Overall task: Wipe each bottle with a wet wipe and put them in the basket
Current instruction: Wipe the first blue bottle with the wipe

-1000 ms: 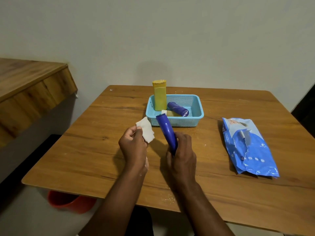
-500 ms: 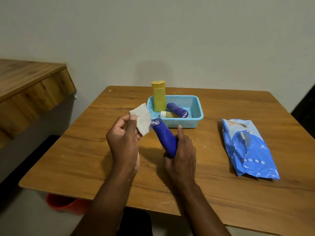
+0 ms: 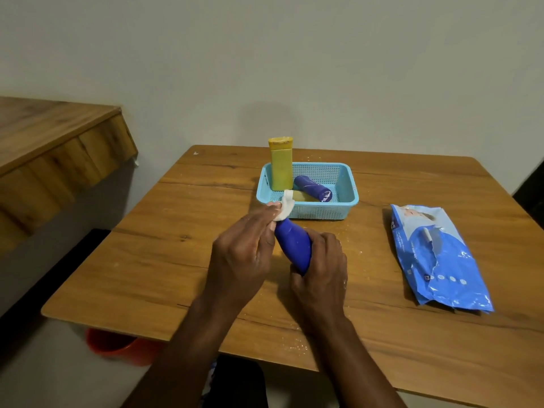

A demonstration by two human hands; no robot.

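I see right hand (image 3: 319, 269) gripping blue bottle (image 3: 294, 245) at its base, long axis tilted up-left toward basket (image 3: 350, 198). Left hand (image 3: 244, 254) pinches wipe (image 3: 286, 206) onto the top end.

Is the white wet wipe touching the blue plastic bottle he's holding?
Touching. The head view shows the white wet wipe, pinched by the left hand, pressed onto the blue plastic bottle's top.

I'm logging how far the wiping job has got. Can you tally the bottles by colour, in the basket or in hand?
Blue bottles: 2, one held in the hands, one lying in the basket
Yellow bottles: 2, one upright in the basket, one lying in it, mostly hidden
Total: 4
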